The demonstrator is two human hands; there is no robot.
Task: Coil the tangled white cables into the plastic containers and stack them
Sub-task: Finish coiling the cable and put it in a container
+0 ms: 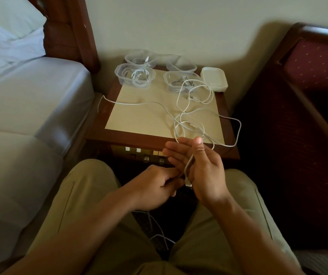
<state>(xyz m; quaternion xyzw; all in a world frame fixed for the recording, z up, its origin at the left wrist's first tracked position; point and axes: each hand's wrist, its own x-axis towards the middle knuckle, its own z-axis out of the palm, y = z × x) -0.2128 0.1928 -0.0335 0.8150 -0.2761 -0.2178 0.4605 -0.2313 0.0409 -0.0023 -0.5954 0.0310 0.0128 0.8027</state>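
The bed (pixel 30 100) is on the left, and the small wooden counter (pixel 155 116) stands beside it. Four clear plastic containers (pixel 135 76) sit along the counter's back edge, with a pile of white lids (pixel 214 78) at the back right corner. Three containers hold coiled cables; I cannot tell about the fourth. A tangled white cable (pixel 190 118) sprawls over the counter's right side and hangs off its edges.

The right hand (pixel 200 171) is mostly open, with the cable running across its palm. The left hand (pixel 157 187) pinches the cable near its plug (pixel 188 184).

Pulling hard could tighten the knots or drag a container off the counter. I see no writing to read.
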